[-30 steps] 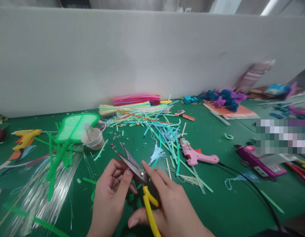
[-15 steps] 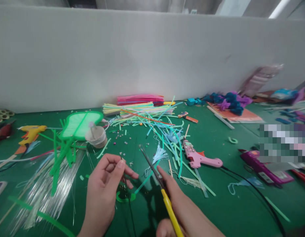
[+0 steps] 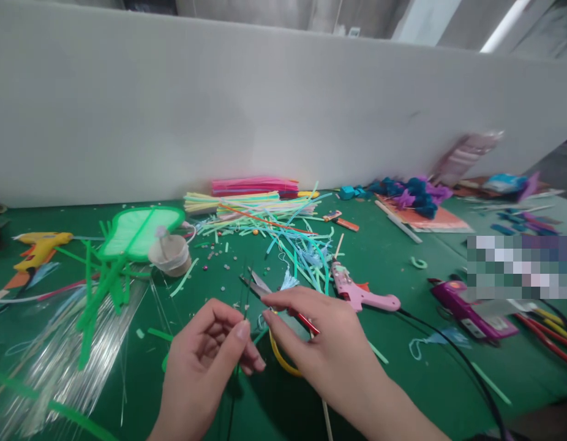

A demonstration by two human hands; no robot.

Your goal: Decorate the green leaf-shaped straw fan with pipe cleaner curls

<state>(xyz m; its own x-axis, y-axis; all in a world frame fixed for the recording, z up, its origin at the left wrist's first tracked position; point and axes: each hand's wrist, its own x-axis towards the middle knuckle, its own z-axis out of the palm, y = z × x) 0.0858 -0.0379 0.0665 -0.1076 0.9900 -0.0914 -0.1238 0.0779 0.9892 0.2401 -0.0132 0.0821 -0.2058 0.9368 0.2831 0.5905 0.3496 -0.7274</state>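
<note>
Half a second ago my right hand (image 3: 320, 349) held the yellow-handled steel scissors (image 3: 269, 312) raised, blades pointing up and away. Now it has come down flat over them, fingers spread, and the scissors lie low on the green felt surface (image 3: 403, 367), with only the blade tips and a curve of yellow loop showing from under my palm. Whether I grip them or merely cover them I cannot tell. My left hand (image 3: 210, 361) has hardly moved: thumb and forefinger stay pinched on a thin dark wire (image 3: 244, 294) standing upright just left of the blades. I judge the cutting is paused. The pink hot-glue gun (image 3: 361, 291) lies close on the right.
</note>
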